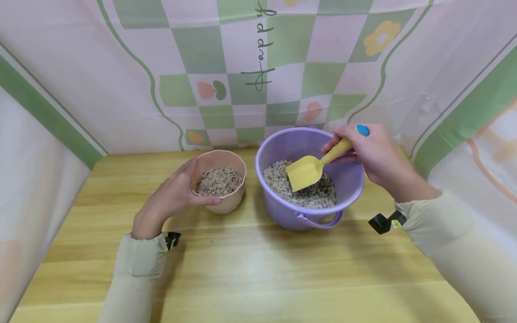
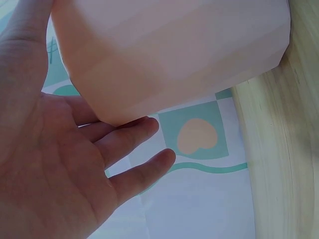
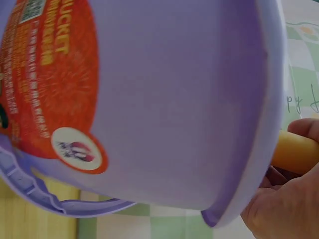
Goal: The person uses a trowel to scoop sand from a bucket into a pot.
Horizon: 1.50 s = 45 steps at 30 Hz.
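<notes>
In the head view my left hand [image 1: 173, 193] holds a peach faceted pot [image 1: 228, 204] from its left side, thumb along the near rim. Speckled gravel [image 1: 220, 179] lies inside it. The left wrist view shows fingers [image 2: 132, 139] against the pot's wall [image 2: 174, 55], the little finger standing off it. My right hand [image 1: 373, 152] grips a yellow toy shovel [image 1: 304, 172] by its handle, which has a blue end. The shovel's blade is tilted down over the gravel [image 1: 282, 179] in a purple bucket [image 1: 286, 220]. In the right wrist view, the bucket's wall [image 3: 169, 99] hides the blade.
Pot and bucket stand side by side on a wooden table [image 1: 250, 273], close to its back edge. The bucket's handle [image 1: 323, 222] hangs down at the front. A green and white checked cloth [image 1: 242, 54] rises behind, with more cloth at both sides.
</notes>
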{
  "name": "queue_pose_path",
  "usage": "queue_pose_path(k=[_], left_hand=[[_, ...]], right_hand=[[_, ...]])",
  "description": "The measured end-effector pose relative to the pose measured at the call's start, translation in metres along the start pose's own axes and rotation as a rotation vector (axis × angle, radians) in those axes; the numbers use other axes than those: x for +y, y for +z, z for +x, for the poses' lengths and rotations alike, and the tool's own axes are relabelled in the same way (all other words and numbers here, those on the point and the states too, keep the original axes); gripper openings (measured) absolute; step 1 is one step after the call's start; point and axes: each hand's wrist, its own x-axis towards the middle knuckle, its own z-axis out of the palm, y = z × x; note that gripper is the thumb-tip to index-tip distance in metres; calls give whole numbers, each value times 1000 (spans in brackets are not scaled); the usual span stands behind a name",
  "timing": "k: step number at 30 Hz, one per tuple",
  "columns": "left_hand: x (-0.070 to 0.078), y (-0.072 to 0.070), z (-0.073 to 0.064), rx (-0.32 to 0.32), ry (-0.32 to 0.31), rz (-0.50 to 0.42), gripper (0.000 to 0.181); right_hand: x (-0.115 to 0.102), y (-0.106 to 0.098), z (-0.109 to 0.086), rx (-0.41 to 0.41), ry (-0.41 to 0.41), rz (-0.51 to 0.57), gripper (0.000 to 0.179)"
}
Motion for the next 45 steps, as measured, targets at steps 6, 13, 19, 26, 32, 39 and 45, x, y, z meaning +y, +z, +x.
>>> queue_pose_path(k=[6,13,19,26,32,39,45], left_hand=[[0,1,-1,12,-1,-1,122],[-1,2,-1,5,-7,3,123],[-2,2,0,-10,-12,15,125],[-1,1,-1,-10,-17,18,124],[-1,2,-1,0,-14,19,123],[-2,3,0,-3,7,7,120],[-3,1,0,-26,-17,2,126]], right_hand=[[7,0,-2,-3,25,-2,25],[10,3,-3,62,17,-148,21],[18,-2,-4,122,-86,-358,25],[26,-4,-6,219,-285,-592,24],[29,-6,-8,260,-341,-644,27],[32,-15,-9,255,-289,-679,33],[37,-25,-5,266,-253,-701,37]])
